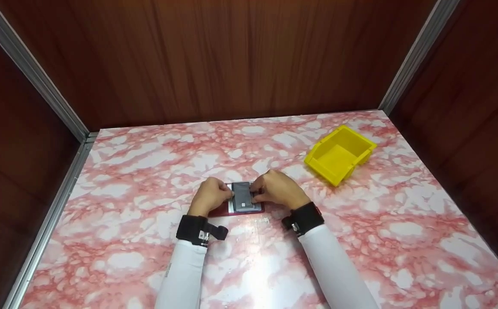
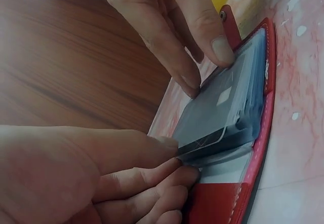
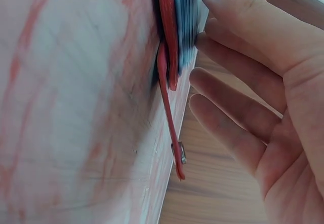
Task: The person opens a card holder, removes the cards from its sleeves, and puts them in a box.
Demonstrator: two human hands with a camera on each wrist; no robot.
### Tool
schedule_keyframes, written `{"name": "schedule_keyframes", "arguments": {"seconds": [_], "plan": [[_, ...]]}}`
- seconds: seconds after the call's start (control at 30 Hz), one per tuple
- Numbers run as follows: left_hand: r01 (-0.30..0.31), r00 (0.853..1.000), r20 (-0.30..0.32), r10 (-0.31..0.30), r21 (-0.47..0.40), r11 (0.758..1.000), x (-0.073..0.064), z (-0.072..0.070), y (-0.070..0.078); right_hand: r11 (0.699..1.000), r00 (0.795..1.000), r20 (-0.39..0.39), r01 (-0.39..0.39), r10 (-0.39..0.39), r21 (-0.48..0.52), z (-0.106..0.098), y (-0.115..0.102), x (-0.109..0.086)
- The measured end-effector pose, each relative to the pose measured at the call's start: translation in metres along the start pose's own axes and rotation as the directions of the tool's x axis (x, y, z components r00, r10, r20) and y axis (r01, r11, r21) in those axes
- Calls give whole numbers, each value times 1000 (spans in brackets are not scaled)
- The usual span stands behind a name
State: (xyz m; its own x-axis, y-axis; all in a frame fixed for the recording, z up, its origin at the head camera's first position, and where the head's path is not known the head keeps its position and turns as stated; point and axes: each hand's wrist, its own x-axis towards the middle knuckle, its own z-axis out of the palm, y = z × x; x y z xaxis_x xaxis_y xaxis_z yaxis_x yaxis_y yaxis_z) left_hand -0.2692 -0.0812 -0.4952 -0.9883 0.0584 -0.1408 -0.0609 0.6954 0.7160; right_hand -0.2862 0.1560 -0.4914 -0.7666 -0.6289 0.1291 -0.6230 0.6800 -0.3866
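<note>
A red card holder (image 2: 215,203) lies unfolded on the table, with a stack of clear plastic sleeves (image 2: 258,77) inside it. On top of the stack is a grey card (image 1: 242,195) with a small chip square. My left hand (image 1: 210,195) pinches the card's left edge between thumb and curled forefinger. At the opposite edge, the thumb and forefinger of my right hand (image 1: 280,188) touch the sleeves, spread apart, while its other fingers are loosely bent. The holder's red snap strap (image 3: 172,127) sticks out below the right fingers.
A yellow bin (image 1: 339,156) stands at the back right of the pink-and-white marbled table (image 1: 146,163). Brown wood-grain panels (image 1: 232,60) with metal corner posts enclose the back and sides. Black wrist straps (image 1: 193,229) and white sleeves cover the forearms.
</note>
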Motion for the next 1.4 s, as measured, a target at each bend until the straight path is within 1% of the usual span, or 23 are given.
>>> {"name": "schedule_keyframes", "arguments": {"seconds": [0.07, 0.2, 0.27, 0.33, 0.4, 0.5, 0.6, 0.87, 0.93, 1.0, 1.1, 1.2, 1.33, 1.4], "plan": [[9, 1000, -13, -9, -7, 1000, 0, 1, 0, 1000, 1000, -2, -4, 4, -3, 0, -1, 0], [26, 999, -35, -28, -51, 998, 2, 2, -1, 1000, 1000, 2, -8, 8, -12, 1, -5, 2], [34, 998, -40, -37, -79, 996, 3, 2, -2, 1000, 1000, 7, -10, 10, -15, 1, -6, 2], [45, 998, -30, -49, -132, 990, 3, 3, -2, 1000, 1000, 10, -12, 12, -15, 1, -7, 2], [63, 998, -8, -66, -199, 978, 3, 4, -3, 1000, 1000, 10, -14, 14, -16, 1, -7, 2], [102, 995, 31, -97, -300, 949, 2, 4, -3, 1000, 1000, 8, -8, 8, -22, 2, -7, 2], [128, 992, 46, -119, -348, 929, 2, 5, -3, 1000, 1000, 6, -1, 1, -28, 2, -7, 2], [142, 990, 68, -125, -388, 911, 4, 4, -4, 999, 1000, 8, -17, 18, -45, 3, -7, 3], [142, 990, 67, -126, -390, 910, 4, 4, -3, 998, 1000, 10, -17, 17, -56, 2, -8, 3], [141, 990, 63, -126, -381, 914, 5, 4, -4, 996, 1000, 11, -3, 4, -84, 2, -10, 3], [140, 990, 64, -125, -382, 913, 5, 4, -4, 988, 999, 6, 43, -43, -147, 1, -14, 3], [148, 989, 72, -129, -403, 903, 6, 4, -4, 978, 998, 1, 68, -70, -195, 1, -16, 3], [163, 986, 91, -137, -431, 888, 6, 4, -5, 977, 998, 1, 56, -57, -206, 1, -17, 2], [165, 986, 98, -136, -435, 885, 6, 2, -6, 977, 999, -2, 49, -50, -209, 1, -16, 2]]}}
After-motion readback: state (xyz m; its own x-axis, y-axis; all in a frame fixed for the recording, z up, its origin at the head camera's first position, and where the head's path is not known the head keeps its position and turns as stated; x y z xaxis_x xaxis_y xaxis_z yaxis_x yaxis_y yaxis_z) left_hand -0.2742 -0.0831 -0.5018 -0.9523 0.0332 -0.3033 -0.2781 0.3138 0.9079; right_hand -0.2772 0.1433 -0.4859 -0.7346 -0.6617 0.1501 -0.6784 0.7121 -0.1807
